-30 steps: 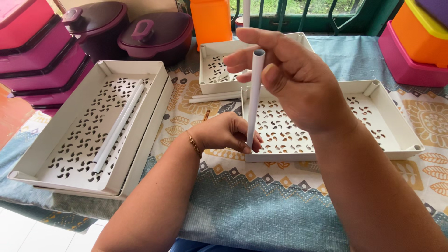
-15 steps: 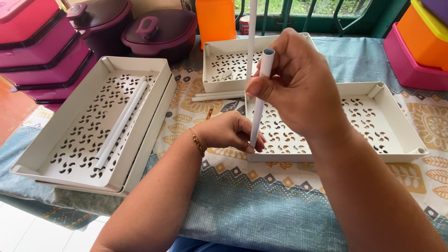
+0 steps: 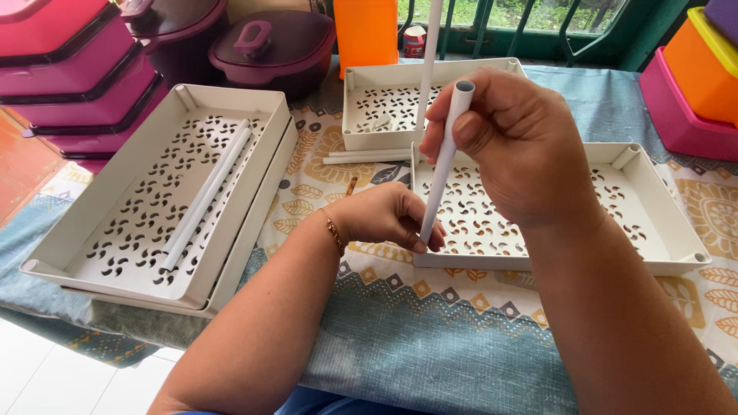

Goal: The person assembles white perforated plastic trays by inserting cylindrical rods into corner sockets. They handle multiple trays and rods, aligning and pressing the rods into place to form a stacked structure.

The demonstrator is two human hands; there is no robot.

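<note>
Notably, right hand and left hand both pinched a white tube; its lower end at the tray corner stayed hidden.

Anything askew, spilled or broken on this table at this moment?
Nothing stands out. The right hand holds a white tube slanted over the near tray, the left hand pinching its lower end at the tray corner. Two tubes lie neatly in the left tray.
</note>
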